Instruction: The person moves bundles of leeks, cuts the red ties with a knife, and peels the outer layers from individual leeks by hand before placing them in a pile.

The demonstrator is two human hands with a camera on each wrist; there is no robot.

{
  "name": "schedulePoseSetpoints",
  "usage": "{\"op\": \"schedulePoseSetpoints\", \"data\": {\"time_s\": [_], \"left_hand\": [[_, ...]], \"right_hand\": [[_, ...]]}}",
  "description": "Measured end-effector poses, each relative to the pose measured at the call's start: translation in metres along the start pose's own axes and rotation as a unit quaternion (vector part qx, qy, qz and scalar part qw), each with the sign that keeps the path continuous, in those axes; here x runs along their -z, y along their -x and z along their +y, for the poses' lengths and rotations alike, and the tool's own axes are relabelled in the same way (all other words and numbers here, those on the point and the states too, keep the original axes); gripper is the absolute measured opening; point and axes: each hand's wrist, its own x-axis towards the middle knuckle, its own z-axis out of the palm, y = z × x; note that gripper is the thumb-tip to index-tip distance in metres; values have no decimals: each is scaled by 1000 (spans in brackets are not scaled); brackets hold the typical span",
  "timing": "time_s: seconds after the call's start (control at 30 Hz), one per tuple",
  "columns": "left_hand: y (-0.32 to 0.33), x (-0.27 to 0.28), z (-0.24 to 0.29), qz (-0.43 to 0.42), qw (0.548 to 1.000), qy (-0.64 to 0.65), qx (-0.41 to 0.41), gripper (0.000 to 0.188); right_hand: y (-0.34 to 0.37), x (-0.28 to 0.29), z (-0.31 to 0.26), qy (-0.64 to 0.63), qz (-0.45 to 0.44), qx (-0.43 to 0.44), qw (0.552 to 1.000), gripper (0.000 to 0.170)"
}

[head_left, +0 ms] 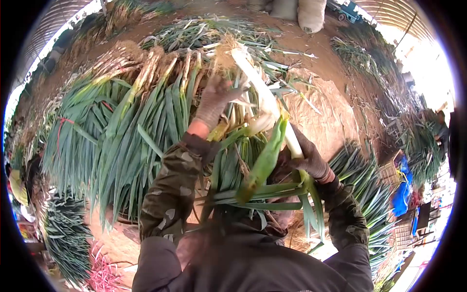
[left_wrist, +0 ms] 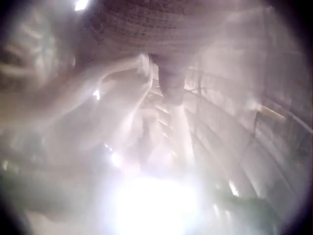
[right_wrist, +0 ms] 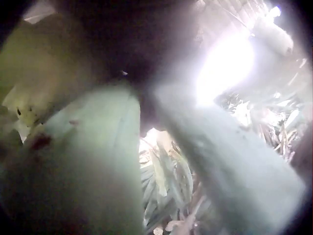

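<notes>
A large leek with a long white shaft slants across the front of me, its tangled roots at the far end. My gloved right hand grips it lower down, where the white turns green; the right wrist view shows broad green leaves close beneath that hand. Beside the shaft, toward the roots, is my gloved left hand, slightly blurred. Pale loose strips hang right at its fingers in the left wrist view; I cannot tell whether they are pinched. A peeled-back leaf droops from the shaft.
Many leeks lie in a thick row on the left, roots pointing away. More leeks lie at the right, and a pile at lower left. Brown sheeting covers the ground ahead. A wicker basket stands at far right.
</notes>
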Motion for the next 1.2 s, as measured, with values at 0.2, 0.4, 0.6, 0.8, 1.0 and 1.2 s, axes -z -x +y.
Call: {"op": "schedulePoseSetpoints", "data": {"time_s": [0.2, 0.4, 0.6, 0.8, 1.0, 1.2], "left_hand": [[14, -11, -35, -223, 968, 27, 114, 51], [31, 6, -36, -194, 976, -79, 52, 40], [20, 28, -17, 206, 964, 79, 151, 28], [-63, 272, 31, 258, 617, -739, -81, 29], [-74, 211, 213, 311, 631, -679, -209, 32], [-21, 47, 86, -100, 778, -608, -119, 34]], "right_hand": [[-4, -21, 1, 271, 32, 24, 962, 91], [-8, -39, -17, 404, -4, 15, 915, 87], [0, -45, -19, 295, -17, 61, 953, 85], [77, -50, -7, 201, -30, -41, 978, 89], [85, -9, 53, 240, 189, -26, 952, 93], [26, 11, 57, 300, 245, 3, 922, 90]]}}
